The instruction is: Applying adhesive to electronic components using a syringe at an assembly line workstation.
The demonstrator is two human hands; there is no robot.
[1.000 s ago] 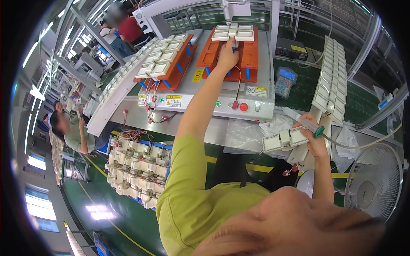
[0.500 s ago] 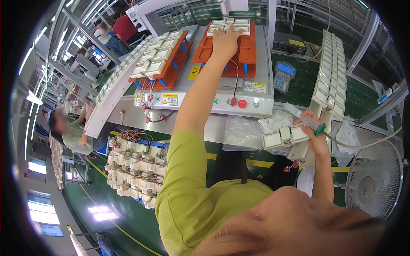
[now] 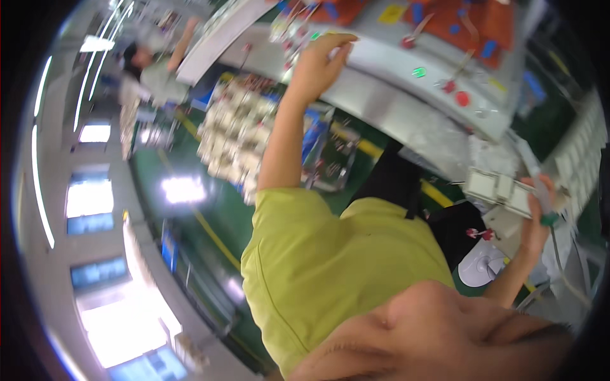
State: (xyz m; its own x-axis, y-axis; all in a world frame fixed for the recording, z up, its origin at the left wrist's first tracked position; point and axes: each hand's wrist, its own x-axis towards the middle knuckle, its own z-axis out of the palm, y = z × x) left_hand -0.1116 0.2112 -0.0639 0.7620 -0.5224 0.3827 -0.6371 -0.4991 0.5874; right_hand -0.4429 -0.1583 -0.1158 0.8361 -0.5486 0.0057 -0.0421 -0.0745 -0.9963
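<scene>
My left hand (image 3: 318, 66) is in the air by the front edge of a grey bench machine (image 3: 394, 70). It looks empty, with thumb and fingers apart, though motion blurs it. My right hand (image 3: 540, 200) is closed round a clear dispensing syringe (image 3: 528, 159) with a green end and a hose. Beside those fingers lies a white two-part plastic casing (image 3: 486, 185), which they seem to touch; whether they also grip it is unclear. Orange fixtures (image 3: 438, 28) with blue posts stand on the machine, cut off by the top edge of the view.
A pile of cream plastic casings (image 3: 235, 136) with wires is at left, beyond my left forearm. White casings stand in a row (image 3: 581, 149) at far right. A white rail (image 3: 222, 38) slopes at upper left, near a seated co-worker (image 3: 159, 79). A clear plastic bag (image 3: 438, 136) lies on the bench edge.
My left hand has come off the white casings on the orange fixture and moved left and nearer. The view has swung left. My right hand still holds the syringe.
</scene>
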